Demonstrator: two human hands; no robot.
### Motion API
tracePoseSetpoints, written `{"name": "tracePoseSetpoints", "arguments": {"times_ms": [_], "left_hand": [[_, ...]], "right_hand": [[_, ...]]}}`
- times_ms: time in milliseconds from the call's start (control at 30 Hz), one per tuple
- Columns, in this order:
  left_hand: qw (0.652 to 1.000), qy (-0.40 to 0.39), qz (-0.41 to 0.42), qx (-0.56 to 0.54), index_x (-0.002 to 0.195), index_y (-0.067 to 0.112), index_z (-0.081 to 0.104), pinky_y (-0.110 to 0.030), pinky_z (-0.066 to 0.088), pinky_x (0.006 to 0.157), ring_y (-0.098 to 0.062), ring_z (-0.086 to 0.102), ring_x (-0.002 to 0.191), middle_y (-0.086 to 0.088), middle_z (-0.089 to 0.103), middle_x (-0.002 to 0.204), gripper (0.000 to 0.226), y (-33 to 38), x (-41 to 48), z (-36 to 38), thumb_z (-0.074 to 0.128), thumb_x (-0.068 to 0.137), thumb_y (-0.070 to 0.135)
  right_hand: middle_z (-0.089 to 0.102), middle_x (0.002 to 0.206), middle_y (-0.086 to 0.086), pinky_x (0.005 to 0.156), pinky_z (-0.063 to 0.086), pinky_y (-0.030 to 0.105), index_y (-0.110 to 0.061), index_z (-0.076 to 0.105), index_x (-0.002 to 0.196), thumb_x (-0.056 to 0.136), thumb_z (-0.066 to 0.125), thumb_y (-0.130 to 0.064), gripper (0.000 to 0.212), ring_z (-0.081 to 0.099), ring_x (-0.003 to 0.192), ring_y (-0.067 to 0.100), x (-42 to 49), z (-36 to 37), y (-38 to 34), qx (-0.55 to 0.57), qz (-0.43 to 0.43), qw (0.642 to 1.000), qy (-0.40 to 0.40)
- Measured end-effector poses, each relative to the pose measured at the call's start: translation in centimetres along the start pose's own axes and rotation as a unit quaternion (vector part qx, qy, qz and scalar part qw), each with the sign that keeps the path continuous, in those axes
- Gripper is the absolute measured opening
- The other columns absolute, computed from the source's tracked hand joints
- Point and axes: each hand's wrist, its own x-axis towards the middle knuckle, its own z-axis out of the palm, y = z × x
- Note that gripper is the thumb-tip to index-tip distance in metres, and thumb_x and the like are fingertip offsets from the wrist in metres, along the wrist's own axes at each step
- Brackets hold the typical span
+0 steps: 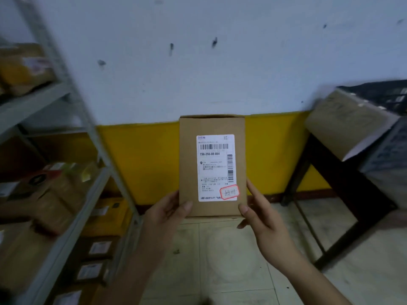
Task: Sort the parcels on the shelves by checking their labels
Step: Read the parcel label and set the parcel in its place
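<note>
While both hands grip a labelled parcel [211, 166], shelves [66, 227] hold boxes.

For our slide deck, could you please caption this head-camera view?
Left hand and right hand hold a cardboard parcel, label facing the camera, beside metal shelves.

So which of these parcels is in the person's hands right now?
The upright brown box, label facing the camera, held by the left hand and right hand. The others lie on the shelves or the table.
</note>
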Motion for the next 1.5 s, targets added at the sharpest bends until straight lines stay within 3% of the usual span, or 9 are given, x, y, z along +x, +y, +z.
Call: {"name": "tracePoseSetpoints", "arguments": {"times_ms": [167,267,500,900,1067,1200,1333,1400,1500], "left_hand": [[0.996,-0.082,0.019,0.014,0.125,0.011,0.068,-0.022,0.055,0.093,-0.017,0.070,0.114,0.000,0.076,0.118,0.038,-1.5,10.7,5.7,0.068,0.087,0.015],[0.989,-0.140,0.015,0.036,0.128,0.014,0.066,-0.019,0.054,0.094,-0.012,0.069,0.115,0.005,0.076,0.120,0.035,-1.6,17.6,9.6,0.064,0.094,0.011],[0.964,-0.259,0.022,0.058,0.128,0.021,0.066,-0.017,0.056,0.085,-0.007,0.071,0.109,0.010,0.076,0.116,0.035,-1.0,31.3,21.0,0.063,0.093,0.017],[0.938,-0.343,0.033,0.039,0.124,0.029,0.069,-0.032,0.059,0.091,-0.016,0.072,0.110,0.006,0.077,0.116,0.036,-1.7,46.5,44.5,0.065,0.088,0.027],[0.935,-0.351,0.041,0.015,0.116,0.040,0.075,-0.040,0.057,0.096,-0.022,0.071,0.113,0.000,0.076,0.119,0.040,0.4,53.0,51.9,0.073,0.076,0.044],[0.918,-0.394,0.038,0.015,0.117,0.032,0.074,-0.027,0.060,0.088,-0.017,0.073,0.109,0.004,0.077,0.115,0.033,0.1,56.9,58.7,0.079,0.084,0.036],[0.893,-0.448,0.025,0.027,0.118,0.027,0.070,-0.021,0.059,0.076,-0.010,0.075,0.100,0.011,0.078,0.108,0.042,-0.3,59.5,66.0,0.070,0.077,0.034],[0.869,-0.492,0.017,0.039,0.118,0.029,0.069,-0.031,0.061,0.081,-0.013,0.076,0.098,0.010,0.078,0.108,0.040,-0.6,60.8,69.5,0.070,0.079,0.036],[0.833,-0.548,0.013,0.071,0.117,0.029,0.071,-0.042,0.060,0.091,-0.013,0.075,0.098,0.008,0.078,0.107,0.034,-1.2,63.2,73.8,0.068,0.085,0.040]], "right_hand": [[0.070,0.106,-0.013,0.074,0.058,0.030,-0.048,0.032,0.146,0.102,0.051,-0.012,0.060,0.065,0.097,0.013,7.7,-4.9,2.7,-0.021,0.012,0.998,0.049],[0.071,0.111,-0.011,0.076,0.058,0.034,-0.044,0.030,0.149,0.098,0.052,-0.024,0.059,0.066,0.101,0.014,12.6,-8.3,3.8,-0.034,0.019,0.995,0.087],[0.067,0.115,-0.017,0.081,0.054,0.023,-0.044,0.024,0.154,0.102,0.052,-0.023,0.063,0.065,0.106,0.007,20.6,-17.1,6.0,-0.049,0.051,0.980,0.186],[0.071,0.109,-0.006,0.082,0.059,0.046,-0.042,0.035,0.151,0.093,0.062,-0.037,0.064,0.070,0.099,0.017,32.4,-37.5,9.0,-0.136,0.020,0.940,0.313],[0.064,0.127,-0.025,0.092,0.053,0.022,-0.043,0.035,0.151,0.096,0.054,-0.052,0.059,0.063,0.115,-0.001,38.4,-44.3,7.9,-0.207,0.001,0.924,0.320],[0.040,0.151,-0.018,0.108,0.040,0.018,-0.026,0.032,0.156,0.096,0.055,-0.041,0.066,0.043,0.138,0.001,40.8,-49.1,7.9,-0.369,0.011,0.858,0.356],[0.022,0.166,0.007,0.123,0.025,0.042,-0.020,0.034,0.156,0.098,0.046,-0.047,0.065,0.018,0.155,0.025,43.3,-52.9,8.6,-0.631,0.012,0.720,0.289],[0.024,0.166,0.011,0.123,0.025,0.050,-0.020,0.035,0.155,0.098,0.041,-0.051,0.065,0.017,0.155,0.029,44.9,-54.7,9.8,-0.706,0.064,0.665,0.234],[0.039,0.159,0.015,0.113,0.042,0.049,-0.016,0.039,0.153,0.092,0.055,-0.048,0.070,0.038,0.147,0.034,46.7,-57.8,11.2,-0.730,0.142,0.634,0.214]]}}
